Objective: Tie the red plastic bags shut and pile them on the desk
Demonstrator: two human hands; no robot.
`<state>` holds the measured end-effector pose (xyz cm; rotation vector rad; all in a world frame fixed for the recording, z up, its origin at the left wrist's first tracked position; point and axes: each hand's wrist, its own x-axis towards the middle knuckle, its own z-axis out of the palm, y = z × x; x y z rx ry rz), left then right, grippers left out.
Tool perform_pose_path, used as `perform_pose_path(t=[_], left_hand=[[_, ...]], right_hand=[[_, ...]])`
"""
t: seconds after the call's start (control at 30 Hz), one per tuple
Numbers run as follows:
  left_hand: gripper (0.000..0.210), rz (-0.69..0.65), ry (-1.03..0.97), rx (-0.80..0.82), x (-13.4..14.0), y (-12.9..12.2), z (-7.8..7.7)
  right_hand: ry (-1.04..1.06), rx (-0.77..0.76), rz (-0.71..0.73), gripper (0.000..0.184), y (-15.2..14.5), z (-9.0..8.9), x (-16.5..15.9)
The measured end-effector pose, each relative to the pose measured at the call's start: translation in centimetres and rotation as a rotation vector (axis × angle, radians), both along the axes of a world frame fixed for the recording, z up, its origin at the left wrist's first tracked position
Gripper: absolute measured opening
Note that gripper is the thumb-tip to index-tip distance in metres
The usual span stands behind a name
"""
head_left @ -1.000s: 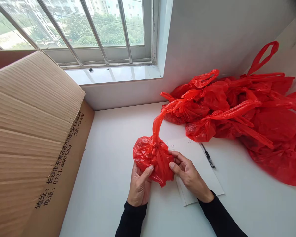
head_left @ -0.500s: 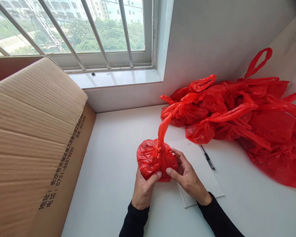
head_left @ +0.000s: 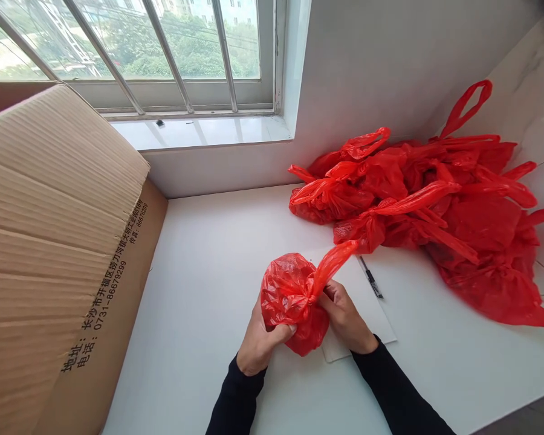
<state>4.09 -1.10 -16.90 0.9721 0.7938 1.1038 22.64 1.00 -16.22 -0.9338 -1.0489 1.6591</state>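
Note:
A small knotted red plastic bag (head_left: 289, 291) is held just above the white table (head_left: 208, 254), in front of me. My left hand (head_left: 257, 344) cups its underside with the thumb pressed on the front. My right hand (head_left: 344, 317) grips its right side beside the knot. The bag's twisted handle (head_left: 335, 260) sticks out up and to the right.
A heap of tied red plastic bags (head_left: 435, 199) fills the back right corner. Under my right hand lies a white sheet of paper (head_left: 372, 308) with a black pen (head_left: 370, 278) on it. A big cardboard box (head_left: 58, 241) stands at the left, below a barred window (head_left: 163, 54).
Both hands have turned the red bag: its handle, which stood upward from the knot, now points to the right. The bag has shifted slightly to the right.

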Motion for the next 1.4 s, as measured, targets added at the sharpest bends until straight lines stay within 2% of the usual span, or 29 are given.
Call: perform_pose_path(t=[0.1, 0.27, 0.33, 0.43, 0.57, 0.63, 0.8, 0.9, 1.0, 1.1, 1.17, 1.27, 1.4], left_hand=[[0.065, -0.024, -0.078, 0.008, 0.7, 0.0, 0.6], [0.043, 0.169, -0.144, -0.163, 1.2, 0.4, 0.4], [0.041, 0.192, -0.132, -0.177, 1.1, 0.5, 0.3], [0.045, 0.138, -0.137, -0.171, 0.6, 0.4, 0.5], [0.057, 0.009, -0.146, -0.133, 0.1, 0.4, 0.9], [0.053, 0.001, -0.11, -0.144, 0.2, 0.3, 0.8], [0.025, 0.229, -0.073, -0.155, 0.8, 0.2, 0.4], [0.031, 0.252, -0.04, -0.125, 1.1, 0.1, 0.8], [0.041, 0.229, -0.001, -0.126, 1.3, 0.2, 1.0], [0.03, 0.333, -0.067, -0.189, 1.4, 0.4, 0.5], [0.027, 0.399, -0.164, -0.215, 1.3, 0.5, 0.2], [0.036, 0.324, -0.259, -0.234, 1.2, 0.5, 0.3], [0.05, 0.148, -0.183, -0.198, 1.5, 0.2, 0.6]], right_hand=[[-0.014, 0.041, -0.12, 0.016, 0.0, -0.4, 0.0], [0.02, -0.021, -0.229, 0.024, -0.3, -0.3, -0.1], [0.014, -0.04, -0.213, 0.028, -0.3, 0.1, 0.0], [-0.002, -0.038, -0.168, 0.032, -0.2, 0.3, 0.1], [0.119, -0.045, -0.059, 0.019, -0.2, -0.3, 0.4], [0.162, -0.051, -0.009, 0.02, -0.3, -0.4, 0.3], [0.006, 0.005, 0.023, 0.035, -0.6, 0.8, -0.1], [-0.04, 0.04, -0.037, 0.028, -0.5, 1.2, -0.1], [-0.044, 0.042, -0.014, 0.028, -0.4, 1.4, -0.1], [-0.091, 0.061, 0.064, 0.033, -0.3, 1.5, -0.1], [-0.132, 0.048, 0.112, 0.025, -0.4, 1.3, -0.1], [-0.163, 0.02, 0.091, 0.021, -0.6, 0.5, 0.1], [-0.149, 0.03, -0.037, 0.026, -0.8, -0.6, 0.6]])
